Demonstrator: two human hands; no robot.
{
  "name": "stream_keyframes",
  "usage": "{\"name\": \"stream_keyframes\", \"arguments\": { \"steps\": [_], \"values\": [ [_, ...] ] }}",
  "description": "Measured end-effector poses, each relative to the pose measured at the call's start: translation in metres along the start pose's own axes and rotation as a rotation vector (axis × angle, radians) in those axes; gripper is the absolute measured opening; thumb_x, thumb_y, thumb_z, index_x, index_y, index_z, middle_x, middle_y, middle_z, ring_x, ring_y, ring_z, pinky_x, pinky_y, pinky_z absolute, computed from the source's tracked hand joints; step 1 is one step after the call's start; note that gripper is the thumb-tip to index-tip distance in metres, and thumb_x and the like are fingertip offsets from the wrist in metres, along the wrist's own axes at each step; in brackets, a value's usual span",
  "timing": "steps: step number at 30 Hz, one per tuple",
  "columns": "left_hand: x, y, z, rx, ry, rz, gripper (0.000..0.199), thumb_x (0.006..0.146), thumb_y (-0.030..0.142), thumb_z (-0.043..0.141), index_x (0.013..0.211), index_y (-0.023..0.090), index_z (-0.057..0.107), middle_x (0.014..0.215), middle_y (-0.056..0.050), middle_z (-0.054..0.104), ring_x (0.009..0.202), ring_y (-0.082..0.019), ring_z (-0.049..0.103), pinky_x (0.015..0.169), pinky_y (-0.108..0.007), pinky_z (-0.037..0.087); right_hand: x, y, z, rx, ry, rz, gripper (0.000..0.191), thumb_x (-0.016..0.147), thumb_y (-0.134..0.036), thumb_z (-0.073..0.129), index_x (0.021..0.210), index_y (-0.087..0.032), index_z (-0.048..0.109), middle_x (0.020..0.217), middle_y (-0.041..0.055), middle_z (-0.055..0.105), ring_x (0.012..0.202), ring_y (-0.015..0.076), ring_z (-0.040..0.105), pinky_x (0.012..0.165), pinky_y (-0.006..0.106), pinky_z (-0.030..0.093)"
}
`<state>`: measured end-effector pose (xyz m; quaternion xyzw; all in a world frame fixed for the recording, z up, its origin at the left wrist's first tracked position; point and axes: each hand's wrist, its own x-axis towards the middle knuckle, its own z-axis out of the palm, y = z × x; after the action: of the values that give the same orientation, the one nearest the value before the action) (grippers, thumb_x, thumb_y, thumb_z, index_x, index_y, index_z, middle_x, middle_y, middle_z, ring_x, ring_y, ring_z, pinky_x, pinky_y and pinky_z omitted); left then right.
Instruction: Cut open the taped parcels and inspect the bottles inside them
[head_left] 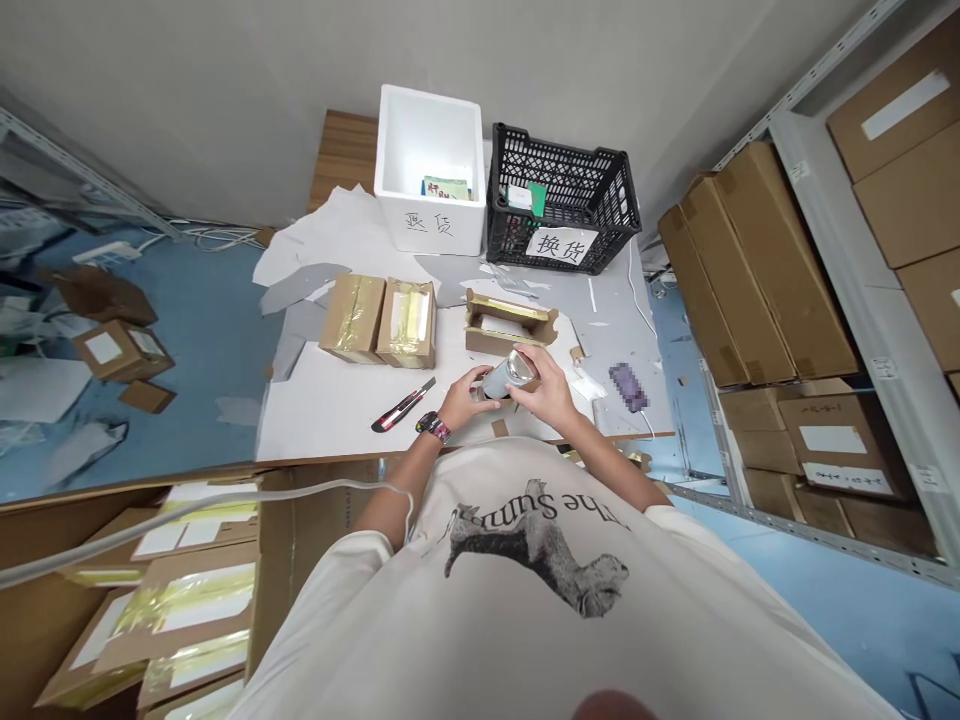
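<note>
Over the table point(307, 425), our left hand point(463, 402) and right hand point(551, 392) curl partway closed around a tilted grey bottle point(495, 380), likely to steady it; open box point(489, 341) just beyond, knife point(405, 403) leftward, presumably handy.

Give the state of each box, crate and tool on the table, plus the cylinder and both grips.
Left box: taped shut
Right box: taped shut
Small carton: open
White box: open-topped, items inside
Black crate: open-topped, items inside
Knife: lying flat, blade unclear
Cylinder: tilted, held
Left grip: closed on cylinder
Right grip: closed on cylinder
</note>
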<state>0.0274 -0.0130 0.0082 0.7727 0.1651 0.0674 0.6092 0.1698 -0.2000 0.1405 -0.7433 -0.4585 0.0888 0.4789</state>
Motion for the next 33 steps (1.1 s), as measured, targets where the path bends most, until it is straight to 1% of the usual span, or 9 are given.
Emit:
{"name": "stream_keyframes", "arguments": {
  "steps": [2,6,10,12,15,20,26,29,33],
  "values": [
    [0.000,0.000,-0.001,0.001,0.006,-0.004,0.089,0.076,0.056,0.100,0.154,0.025,0.069,0.157,-0.015,0.074,0.139,-0.036,0.074,0.112,-0.051,0.064,0.001,-0.005,-0.003,-0.076,-0.063,-0.017,0.072,0.099,-0.030,0.078,0.168,-0.033,0.059,0.145,0.0112,0.071,0.133,0.0318,0.072,0.115,0.049,0.065],
    [-0.001,0.002,-0.001,-0.005,-0.007,0.014,0.084,0.076,0.055,0.098,0.150,0.025,0.071,0.155,-0.012,0.076,0.138,-0.035,0.074,0.115,-0.051,0.063,0.006,-0.015,-0.020,-0.250,-0.230,0.037,0.077,0.099,-0.035,0.084,0.171,-0.035,0.058,0.128,0.0082,0.069,0.108,0.0294,0.073,0.097,0.044,0.067],
    [-0.002,0.003,-0.002,-0.009,0.000,0.039,0.081,0.077,0.053,0.097,0.149,0.025,0.071,0.154,-0.012,0.076,0.138,-0.034,0.074,0.118,-0.052,0.061,0.010,-0.025,-0.031,-0.329,-0.307,0.049,0.086,0.101,-0.045,0.086,0.178,-0.038,0.048,0.130,0.0095,0.070,0.108,0.0322,0.073,0.092,0.044,0.065],
    [-0.002,0.002,-0.003,-0.003,0.006,0.040,0.081,0.077,0.053,0.097,0.149,0.025,0.071,0.153,-0.012,0.077,0.137,-0.034,0.075,0.117,-0.051,0.062,0.011,-0.028,-0.032,-0.378,-0.350,0.019,0.081,0.104,-0.052,0.084,0.176,-0.037,0.050,0.130,0.0106,0.070,0.106,0.0321,0.072,0.089,0.042,0.064],
    [-0.001,0.000,-0.004,0.007,-0.007,0.029,0.082,0.075,0.051,0.099,0.148,0.025,0.072,0.151,-0.012,0.078,0.136,-0.034,0.075,0.118,-0.051,0.061,0.015,-0.031,-0.036,-0.426,-0.419,-0.031,0.066,0.109,-0.057,0.078,0.167,-0.033,0.059,0.128,0.0114,0.069,0.102,0.0296,0.070,0.085,0.039,0.062],
    [0.000,-0.002,-0.001,-0.002,-0.020,0.004,0.084,0.072,0.049,0.100,0.147,0.025,0.073,0.151,-0.012,0.078,0.137,-0.035,0.075,0.119,-0.051,0.060,0.030,-0.030,-0.045,-0.398,-0.457,-0.062,0.056,0.111,-0.049,0.077,0.161,-0.030,0.061,0.117,0.0093,0.069,0.105,0.0304,0.067,0.089,0.040,0.060],
    [0.005,-0.001,0.000,0.009,0.022,0.032,0.084,0.075,0.051,0.097,0.150,0.025,0.072,0.154,-0.011,0.077,0.139,-0.035,0.074,0.120,-0.052,0.059,0.029,-0.028,-0.044,-0.475,-0.475,-0.133,0.052,0.110,-0.037,0.076,0.160,-0.031,0.066,0.134,0.0145,0.067,0.124,0.0354,0.065,0.099,0.044,0.061],
    [0.008,-0.001,0.000,0.037,0.049,0.043,0.083,0.075,0.053,0.098,0.149,0.026,0.072,0.149,-0.011,0.079,0.136,-0.035,0.075,0.119,-0.051,0.060,0.028,-0.032,-0.040,-0.444,-0.525,-0.159,0.058,0.109,-0.035,0.076,0.166,-0.035,0.064,0.139,0.0146,0.067,0.127,0.0360,0.064,0.107,0.049,0.061],
    [0.009,-0.005,0.001,0.068,0.027,0.061,0.085,0.070,0.053,0.102,0.145,0.024,0.073,0.145,-0.011,0.081,0.134,-0.036,0.076,0.119,-0.052,0.060,0.031,-0.033,-0.042,-0.399,-0.593,-0.188,0.064,0.110,-0.030,0.071,0.172,-0.037,0.059,0.148,0.0140,0.066,0.129,0.0353,0.065,0.111,0.050,0.060]
  ]
}}
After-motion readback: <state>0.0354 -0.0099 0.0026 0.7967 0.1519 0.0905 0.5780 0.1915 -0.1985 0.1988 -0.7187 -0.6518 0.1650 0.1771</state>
